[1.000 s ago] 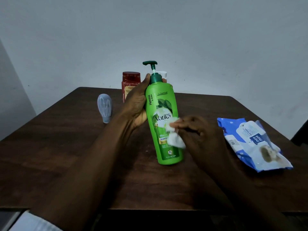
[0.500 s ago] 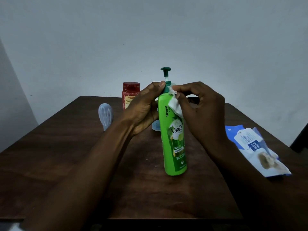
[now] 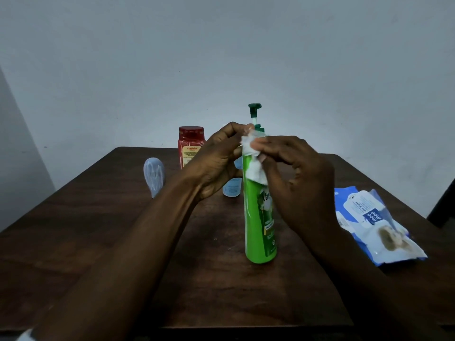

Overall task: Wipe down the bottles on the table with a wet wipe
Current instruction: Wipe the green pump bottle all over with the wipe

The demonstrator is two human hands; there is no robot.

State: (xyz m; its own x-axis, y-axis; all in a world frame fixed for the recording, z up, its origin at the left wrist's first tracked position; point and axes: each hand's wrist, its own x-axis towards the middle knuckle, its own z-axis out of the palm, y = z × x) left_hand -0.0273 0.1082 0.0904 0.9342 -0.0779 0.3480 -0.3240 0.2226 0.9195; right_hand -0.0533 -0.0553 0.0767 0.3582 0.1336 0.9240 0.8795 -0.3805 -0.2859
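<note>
A tall green pump bottle point(image 3: 257, 217) stands upright in the middle of the dark wooden table point(image 3: 73, 242). My left hand point(image 3: 216, 161) grips its shoulder from the left, thumb up by the dark green collar. My right hand point(image 3: 295, 173) pinches a crumpled white wet wipe point(image 3: 253, 159) and presses it against the bottle's upper part, just below the pump. Behind my left hand a small pale blue bottle point(image 3: 231, 189) is mostly hidden. A red jar point(image 3: 190, 145) stands at the back.
A blue and white wet wipe pack point(image 3: 374, 222) lies on the right side of the table, its flap open. A pale blue squeeze tube point(image 3: 154, 177) stands upside down at the left. A dark chair edge shows at far right.
The bottle went from tilted toward me to upright. My right hand carried the wipe from the label up to the bottle's neck and shoulder. The view rose slightly.
</note>
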